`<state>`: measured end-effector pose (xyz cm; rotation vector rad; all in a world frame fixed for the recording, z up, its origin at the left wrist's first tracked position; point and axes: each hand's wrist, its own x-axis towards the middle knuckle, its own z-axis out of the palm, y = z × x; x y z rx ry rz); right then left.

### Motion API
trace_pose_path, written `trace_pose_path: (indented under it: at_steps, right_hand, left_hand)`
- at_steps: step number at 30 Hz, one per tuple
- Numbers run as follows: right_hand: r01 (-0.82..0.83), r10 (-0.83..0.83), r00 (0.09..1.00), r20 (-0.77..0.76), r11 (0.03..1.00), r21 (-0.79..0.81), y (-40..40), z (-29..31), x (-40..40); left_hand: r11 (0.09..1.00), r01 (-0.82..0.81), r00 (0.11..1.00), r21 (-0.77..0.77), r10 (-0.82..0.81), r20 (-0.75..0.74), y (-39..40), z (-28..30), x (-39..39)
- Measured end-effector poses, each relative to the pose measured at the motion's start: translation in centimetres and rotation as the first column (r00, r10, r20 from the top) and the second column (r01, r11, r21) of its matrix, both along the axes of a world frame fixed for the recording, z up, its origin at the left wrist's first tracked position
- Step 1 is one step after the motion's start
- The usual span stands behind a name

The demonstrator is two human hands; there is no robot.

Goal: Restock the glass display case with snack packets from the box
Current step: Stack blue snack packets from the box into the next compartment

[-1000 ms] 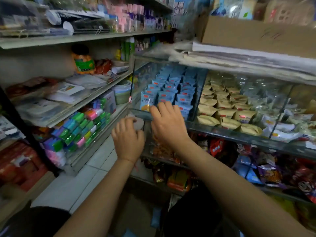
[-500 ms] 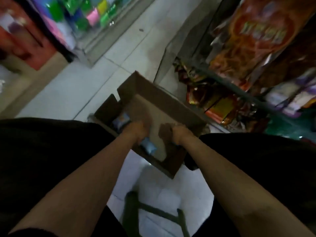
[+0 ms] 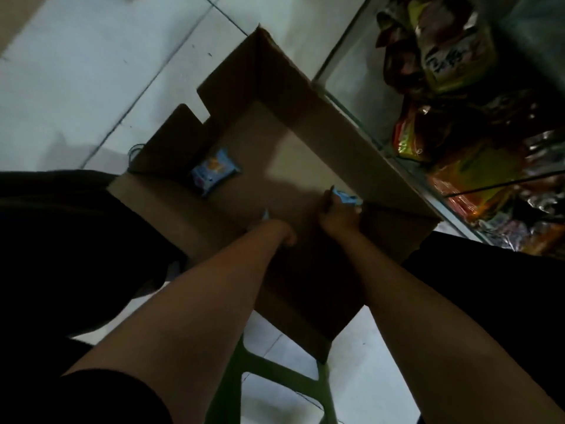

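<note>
I am looking straight down into an open cardboard box (image 3: 305,166) that sits on the pale tiled floor (image 3: 76,71) between my knees, its flaps standing up. Both my forearms reach down into it.

My right hand (image 3: 337,217) is at about 3 o'clock of the box floor, hard by the near right flap. Its fingers are curled round a light blue snack packet (image 3: 347,198), which sticks out past my knuckles toward 1 o'clock.

My left hand (image 3: 279,232) is just beside it, toward 9 o'clock, low in the box. A sliver of pale blue (image 3: 265,216) shows at its far edge, but the hand is turned under and dim, so I cannot tell whether my fingers grip anything there.

One more blue packet (image 3: 214,172) lies loose on the box floor at about 10 o'clock, close to the left wall and well apart from both hands.

At 2 o'clock, the glass display case (image 3: 360,114) rises beside the box, with orange and yellow snack bags (image 3: 443,56) behind its pane. At 6 o'clock a green plastic frame (image 3: 244,365) stands beneath the box's near corner.
</note>
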<state>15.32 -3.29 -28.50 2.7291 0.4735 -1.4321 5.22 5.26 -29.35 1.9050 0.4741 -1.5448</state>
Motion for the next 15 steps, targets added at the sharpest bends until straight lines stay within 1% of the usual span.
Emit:
trace_pose_path:
  at_steps: [1, 2, 3, 4, 6, 7, 8, 9, 10, 11, 12, 13, 14, 15]
  right_hand:
    - [-0.012, 0.011, 1.000, 0.010, 0.999, 0.043, 0.2, -0.4, 0.0]
    - [-0.012, 0.012, 1.000, 0.005, 0.996, 0.083, 0.3, -0.7, -0.1]
    - [-0.009, 0.010, 1.000, -0.001, 0.995, 0.102, 0.5, -0.8, -0.2]
    - [-0.006, 0.007, 1.000, -0.002, 0.993, 0.119, 0.7, -0.8, -0.4]
    - [0.032, -0.031, 0.999, -0.010, 0.987, 0.155, 1.5, -0.1, -0.9]
    - [0.051, -0.047, 0.999, -0.025, 0.983, 0.174, 1.9, 0.2, -1.1]
    - [0.067, -0.060, 0.997, -0.043, 0.979, 0.193, 2.2, 0.2, -1.3]
    - [0.083, -0.071, 0.996, -0.061, 0.973, 0.214, 2.5, 0.2, -1.5]
    - [0.093, -0.077, 0.994, -0.076, 0.967, 0.237, 2.8, 0.1, -1.7]
    - [0.088, -0.068, 0.994, -0.084, 0.963, 0.255, 3.1, 0.4, -2.0]
    - [0.087, -0.061, 0.993, -0.101, 0.957, 0.276, 3.3, 0.6, -2.2]
    - [0.112, -0.074, 0.988, -0.137, 0.948, 0.299, 3.5, 0.6, -2.3]
    - [0.147, -0.097, 0.980, -0.172, 0.940, 0.307, 3.5, 0.6, -2.4]
    - [0.205, -0.143, 0.967, -0.209, 0.927, 0.315, 3.5, 0.6, -2.4]
  left_hand:
    - [0.994, -0.110, 0.992, 0.009, 0.110, -0.060, -0.1, -0.6, -0.3]
    - [0.995, -0.098, 0.993, 0.011, 0.099, -0.057, -0.2, -0.9, -0.3]
    - [0.991, -0.132, 0.988, 0.022, 0.133, -0.074, -0.2, -0.8, 0.0]
    - [0.989, -0.146, 0.989, -0.003, 0.146, -0.018, -0.5, -0.6, 0.5]
    - [0.943, -0.330, 0.943, 0.040, 0.331, -0.025, -0.9, -0.8, 0.7]
    - [0.907, -0.410, 0.911, 0.102, 0.412, -0.005, -0.9, -0.9, 0.4]
    - [0.820, -0.549, 0.835, 0.162, 0.546, 0.065, -0.5, -1.0, -0.2]
    - [0.702, -0.681, 0.731, 0.209, 0.669, 0.137, -0.1, -1.0, -0.6]
    - [0.553, -0.794, 0.604, 0.254, 0.766, 0.220, 0.3, -1.0, -1.1]
    - [0.443, -0.853, 0.515, 0.275, 0.800, 0.309, 1.1, -1.0, -1.6]
    - [0.392, -0.877, 0.475, 0.279, 0.797, 0.373, 1.9, -1.0, -2.1]
    - [0.381, -0.884, 0.464, 0.272, 0.785, 0.411, 2.8, -0.7, -2.5]
    - [0.391, -0.881, 0.472, 0.266, 0.768, 0.433, 3.5, -0.8, -2.7]
    - [0.421, -0.864, 0.503, 0.277, 0.739, 0.448, 4.2, -0.7, -2.8]
